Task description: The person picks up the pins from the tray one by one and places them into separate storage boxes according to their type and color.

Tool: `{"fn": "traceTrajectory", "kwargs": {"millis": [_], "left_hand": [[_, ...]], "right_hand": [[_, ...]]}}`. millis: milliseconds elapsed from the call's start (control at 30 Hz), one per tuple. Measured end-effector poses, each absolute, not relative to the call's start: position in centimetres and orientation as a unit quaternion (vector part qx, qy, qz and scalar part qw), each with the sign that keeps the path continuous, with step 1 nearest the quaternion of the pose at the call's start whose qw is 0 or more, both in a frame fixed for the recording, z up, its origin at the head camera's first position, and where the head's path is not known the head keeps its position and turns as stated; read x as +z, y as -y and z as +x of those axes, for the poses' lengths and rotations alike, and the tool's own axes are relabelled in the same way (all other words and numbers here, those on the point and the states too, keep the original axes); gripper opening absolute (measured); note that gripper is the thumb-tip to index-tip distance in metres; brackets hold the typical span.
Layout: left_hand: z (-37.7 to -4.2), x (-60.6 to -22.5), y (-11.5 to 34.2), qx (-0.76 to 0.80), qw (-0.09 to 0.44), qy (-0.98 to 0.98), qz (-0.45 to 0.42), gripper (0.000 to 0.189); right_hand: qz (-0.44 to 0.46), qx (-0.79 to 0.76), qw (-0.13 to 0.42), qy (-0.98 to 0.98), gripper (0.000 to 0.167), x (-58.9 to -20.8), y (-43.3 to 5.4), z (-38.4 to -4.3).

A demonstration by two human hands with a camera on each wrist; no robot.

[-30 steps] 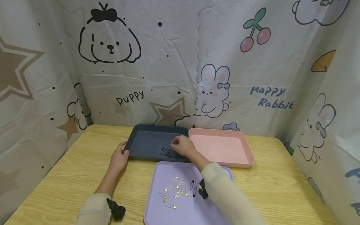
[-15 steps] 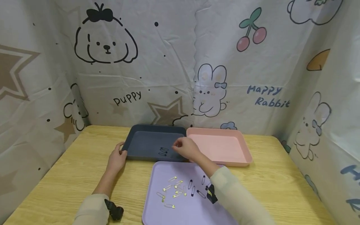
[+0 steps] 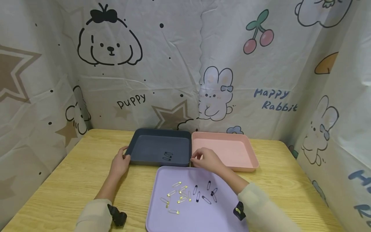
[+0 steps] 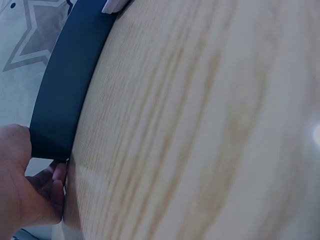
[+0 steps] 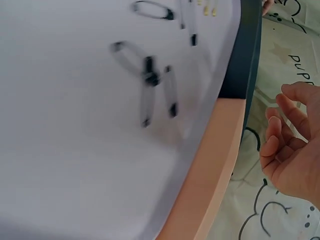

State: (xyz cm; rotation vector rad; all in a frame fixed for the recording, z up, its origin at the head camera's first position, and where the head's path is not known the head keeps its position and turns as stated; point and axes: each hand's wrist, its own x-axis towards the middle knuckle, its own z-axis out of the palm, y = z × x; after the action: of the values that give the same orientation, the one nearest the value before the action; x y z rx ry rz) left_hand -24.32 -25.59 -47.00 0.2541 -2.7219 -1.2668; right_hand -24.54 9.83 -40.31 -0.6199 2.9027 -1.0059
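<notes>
My left hand grips the left front corner of the dark blue-grey tray; fingers and thumb meet that corner in the left wrist view. A few black safety pins lie in this tray. Near the pink tray's front left corner, my right hand hovers with fingers loosely bent and nothing visible between them. The purple tray in front bears gold safety pins on its left and more black safety pins on its right, two of them crossing in the right wrist view.
The pink tray stands against the dark tray's right side, with nothing seen inside. All the trays rest on a wooden table. A printed cloth hangs behind and at both sides.
My right hand has moved right, from over the dark tray to the pink tray's left front corner, uncovering more black safety pins on the purple tray. The left hand has stayed on the dark tray.
</notes>
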Motion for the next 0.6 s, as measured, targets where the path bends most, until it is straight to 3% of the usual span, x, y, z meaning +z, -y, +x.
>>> {"fn": "traceTrajectory", "kwargs": {"millis": [600], "left_hand": [[-24.4, -46.8, 25.5, -0.412, 0.052, 0.906, 0.087, 0.052]], "right_hand": [[-0.213, -0.309, 0.015, -0.927, 0.006, -44.9, -17.5, -18.9]]}}
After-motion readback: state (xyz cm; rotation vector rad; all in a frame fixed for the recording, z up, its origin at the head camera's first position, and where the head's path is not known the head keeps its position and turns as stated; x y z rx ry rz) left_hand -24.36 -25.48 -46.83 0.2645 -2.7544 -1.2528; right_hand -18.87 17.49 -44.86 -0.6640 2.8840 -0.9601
